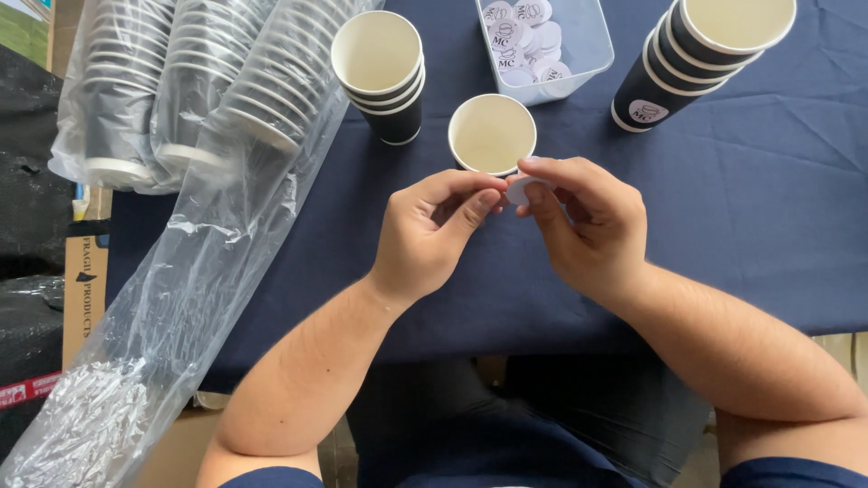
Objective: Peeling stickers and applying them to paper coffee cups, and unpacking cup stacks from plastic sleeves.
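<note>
Crinkled clear plastic sleeves (194,90) are lying along the upper left of the frame, holding long rows of nested dark paper cups, and the loose end of the bag is trailing down to the lower left. Right of them, a short stack of dark paper cups with cream insides (378,68) is standing on the navy tablecloth (750,226). At the centre a single dark paper cup (492,134) is standing open-mouthed, just above my hands. My left hand (425,235) is curling in, thumb and forefinger closing on the edge of a small round white sticker (518,189). My right hand (583,221) is pinching the same sticker from the other side, fingers bent tight around it. Above, a clear plastic tub (588,45) is holding more round white stickers, and at the upper right a taller stack of dark cups (696,54) is leaning, one showing a round label.

I am judging that the sticker could fold onto itself or cling to my fingertips, since both hands are gripping so small a piece. My knuckles are also working close to the single cup, so a nudge could tip it.
</note>
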